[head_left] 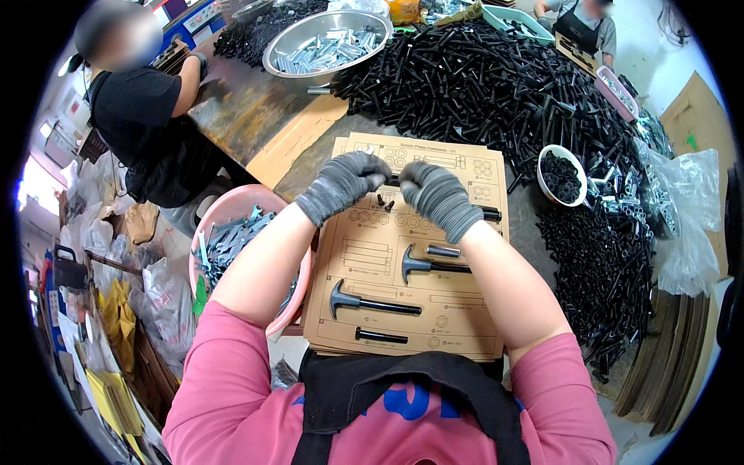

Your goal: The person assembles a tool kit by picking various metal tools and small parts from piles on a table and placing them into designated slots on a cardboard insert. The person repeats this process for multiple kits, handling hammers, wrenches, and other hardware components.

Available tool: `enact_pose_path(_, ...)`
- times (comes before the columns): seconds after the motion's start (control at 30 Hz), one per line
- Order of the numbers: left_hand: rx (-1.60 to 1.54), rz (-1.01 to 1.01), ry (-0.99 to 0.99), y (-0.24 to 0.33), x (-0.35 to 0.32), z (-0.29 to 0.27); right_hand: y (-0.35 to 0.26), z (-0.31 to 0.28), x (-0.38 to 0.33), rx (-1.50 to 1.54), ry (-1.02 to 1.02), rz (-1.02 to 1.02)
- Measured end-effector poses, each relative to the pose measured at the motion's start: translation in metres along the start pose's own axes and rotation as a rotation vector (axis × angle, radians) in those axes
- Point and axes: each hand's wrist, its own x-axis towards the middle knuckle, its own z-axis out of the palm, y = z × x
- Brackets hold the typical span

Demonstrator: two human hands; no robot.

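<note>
My left hand [349, 183] and my right hand [440, 198], both in grey gloves, meet over the upper part of a printed cardboard sheet [325, 291]. Their fingers are pinched around the two ends of a short black bolt [393, 180], mostly hidden by the gloves. Just below lie small black screws [385, 203]. A black bolt [490, 214] rests by my right wrist. Lower on the sheet are two pins with grey T-shaped handles, an upper T-handle pin [418, 264] and a lower T-handle pin [372, 303]. A silver tube [443, 251] and a long black bolt [381, 336] lie near them.
A pink basin [203, 248] of wrenches stands left. Black bolts [465, 77] heap across the table, with a metal bowl [271, 58] of silver tubes behind. At right sits a white bowl [561, 149] of black parts. A co-worker [139, 108] works at far left, another person [589, 27] at far right.
</note>
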Motion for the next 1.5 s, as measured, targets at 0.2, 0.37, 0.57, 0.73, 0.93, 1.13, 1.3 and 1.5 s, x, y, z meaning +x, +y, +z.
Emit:
enact_pose_path(0.2,0.653,-0.225,-0.464,0.0,0.038,0.015,0.001,0.022,-0.01,-0.69,0.058,-0.308)
enact_pose_path(0.37,0.651,0.051,-0.267,-0.011,0.017,0.018,0.001,0.019,-0.004,-0.538,-0.006,-0.217)
enact_pose_path(0.57,0.511,-0.028,-0.246,-0.002,0.003,0.011,0.012,0.033,0.008,-0.572,0.039,-0.083)
enact_pose_path(0.73,0.603,-0.107,-0.248,-0.005,0.006,0.021,0.007,0.033,0.018,-0.502,0.019,-0.109)
enact_pose_path(0.93,0.595,-0.159,-0.237,-0.004,0.008,0.019,0.01,0.033,0.024,-0.549,0.014,-0.126)
enact_pose_path(1.13,0.553,-0.155,-0.202,-0.003,0.008,0.023,0.009,0.027,0.019,-0.501,0.111,-0.119)
enact_pose_path(1.3,0.547,-0.2,-0.268,-0.005,0.011,0.021,0.041,-0.018,0.034,-0.434,-0.075,0.108)
enact_pose_path(1.5,0.464,-0.226,-0.07,0.023,-0.01,0.012,0.128,-0.059,0.011,-0.346,0.236,0.295)
